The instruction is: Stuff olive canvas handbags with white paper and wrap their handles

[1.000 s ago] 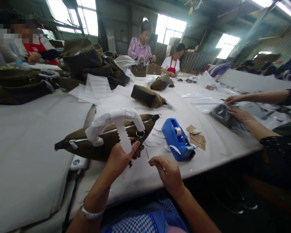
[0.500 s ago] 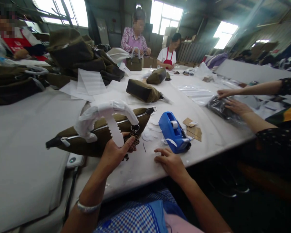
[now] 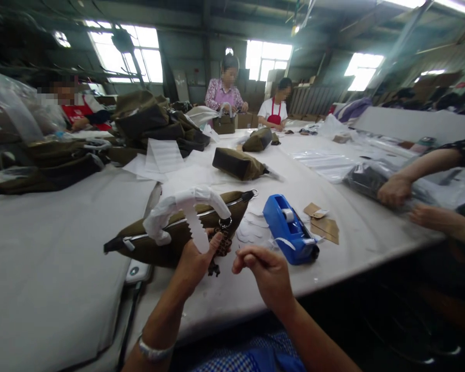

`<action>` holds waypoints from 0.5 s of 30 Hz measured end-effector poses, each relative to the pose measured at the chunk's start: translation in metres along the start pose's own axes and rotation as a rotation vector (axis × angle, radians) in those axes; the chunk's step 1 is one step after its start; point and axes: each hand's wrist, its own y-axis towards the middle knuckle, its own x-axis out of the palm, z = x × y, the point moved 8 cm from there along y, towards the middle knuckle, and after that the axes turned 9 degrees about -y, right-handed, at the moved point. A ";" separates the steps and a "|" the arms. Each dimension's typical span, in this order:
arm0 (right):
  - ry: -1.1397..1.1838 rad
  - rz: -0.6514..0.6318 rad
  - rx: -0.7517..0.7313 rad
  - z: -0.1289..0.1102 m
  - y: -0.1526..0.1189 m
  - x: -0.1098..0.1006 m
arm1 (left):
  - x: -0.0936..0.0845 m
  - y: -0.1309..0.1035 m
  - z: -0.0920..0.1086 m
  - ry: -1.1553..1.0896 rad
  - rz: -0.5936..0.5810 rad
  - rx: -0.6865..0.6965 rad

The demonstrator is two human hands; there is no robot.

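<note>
Olive bag [image 3: 174, 245] sat on the worktop [image 3: 356, 212], left hand [image 3: 197, 261] gripping its patterned charm [image 3: 223, 247], as the right hand [image 3: 269, 271] drew loose fingers into a pinch, seemingly on a dark sliver [image 3: 239, 247], occupying both.

1 near bag [image 3: 177, 236], 1 blue tape dispenser [image 3: 279, 228], wearer's 2 hands [image 3: 269, 274], 2 red aprons [image 3: 273, 119]

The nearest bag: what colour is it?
The bag is olive green; the head view shows it best.
</note>
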 end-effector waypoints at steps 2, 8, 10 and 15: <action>0.176 0.023 0.076 0.006 0.009 0.003 | 0.000 -0.003 0.003 0.002 0.006 0.007; 0.314 0.301 0.224 0.039 0.015 -0.035 | -0.003 -0.007 -0.016 -0.019 0.019 -0.144; 0.249 0.384 0.250 0.045 0.011 -0.053 | -0.005 -0.004 -0.017 0.044 0.012 -0.117; -0.309 0.461 0.035 0.008 -0.003 -0.075 | -0.010 0.000 -0.012 0.150 0.078 0.002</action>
